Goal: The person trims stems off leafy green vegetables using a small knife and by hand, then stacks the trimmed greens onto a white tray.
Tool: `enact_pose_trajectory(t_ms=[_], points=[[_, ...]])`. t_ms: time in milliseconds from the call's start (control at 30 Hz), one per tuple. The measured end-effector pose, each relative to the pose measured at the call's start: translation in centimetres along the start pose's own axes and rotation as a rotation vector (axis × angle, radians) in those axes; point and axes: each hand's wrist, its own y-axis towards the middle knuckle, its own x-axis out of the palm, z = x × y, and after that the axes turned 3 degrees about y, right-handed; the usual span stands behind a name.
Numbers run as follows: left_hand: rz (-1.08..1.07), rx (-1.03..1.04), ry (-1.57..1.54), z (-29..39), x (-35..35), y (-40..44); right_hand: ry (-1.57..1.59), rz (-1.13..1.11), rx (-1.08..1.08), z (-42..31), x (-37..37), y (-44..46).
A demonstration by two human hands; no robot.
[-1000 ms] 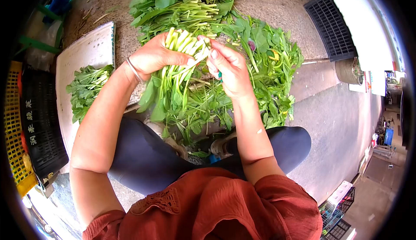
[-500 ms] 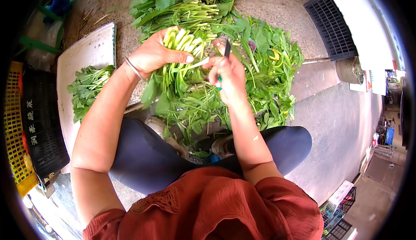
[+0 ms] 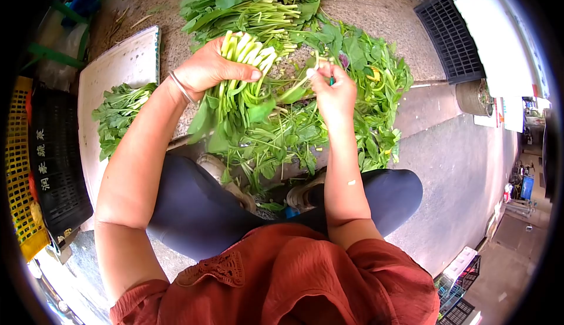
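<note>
My left hand (image 3: 204, 71) is closed around a bunch of leafy greens (image 3: 249, 55), pale cut stem ends up and leaves hanging below. To its right, my right hand (image 3: 336, 95) is closed, with a stem and leaf (image 3: 295, 92) at its thumb and fingertips. A green bit of the small knife (image 3: 332, 81) shows between those fingers; its blade cannot be made out. Beyond the hands lies a pile of bunched greens (image 3: 267, 15). Loose leaves and stems (image 3: 376, 105) spread on the ground to the right and below the hands.
On the left, a white foam board (image 3: 120, 64) carries a small bunch of greens (image 3: 120, 116). Black and yellow crates (image 3: 56, 160) stand beside it. A black crate (image 3: 449, 34) leans at the upper right near a round pot (image 3: 474, 97). My knees flank the loose leaves.
My right hand has moved right, away from the bunch, and a leafy stem now hangs from its fingers. The dark blade seen before is now hidden. My left hand still grips the bunch.
</note>
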Motion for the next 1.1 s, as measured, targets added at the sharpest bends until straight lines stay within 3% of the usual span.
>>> enact_pose_trajectory(t_ms=[67,100,133,200,333,433,667,800,1000,1067,1100], points=[[-0.009,0.014,0.009,0.0,0.0,0.0,-0.452,0.173,-0.271,1.4,0.0,0.2],[-0.027,0.019,0.006,-0.1,0.0,0.0,0.024,0.097,-0.037,-1.1,1.3,-0.8],[-0.044,0.023,0.003,-0.1,0.0,0.1,0.024,0.097,-0.036,-2.8,1.5,-1.2],[-0.034,0.036,-0.004,-0.2,0.2,0.2,0.480,-0.254,0.244,-4.7,1.7,-1.9],[0.001,0.064,-0.003,-0.2,0.6,0.2,0.500,-0.218,0.088,-4.3,4.2,-2.2],[0.070,0.047,-0.004,0.0,0.5,0.0,0.587,-0.208,0.210,-4.4,4.3,-2.0],[0.039,0.130,0.105,-1.1,0.3,0.6,0.487,-0.214,0.145,-4.9,5.9,-1.4],[0.101,0.134,0.134,0.0,-0.7,0.1,0.372,-0.285,0.103,-4.9,4.1,0.3],[0.235,0.055,-0.031,0.3,-2.4,-0.5,0.612,-0.536,0.263,-1.6,-0.2,2.4],[0.308,-0.041,0.241,-0.1,-3.3,-0.4,-0.394,-0.327,0.125,1.2,-0.3,3.1],[0.293,-0.038,0.332,-0.7,-3.6,-0.2,-0.203,-0.380,0.166,0.8,-0.5,2.5]])
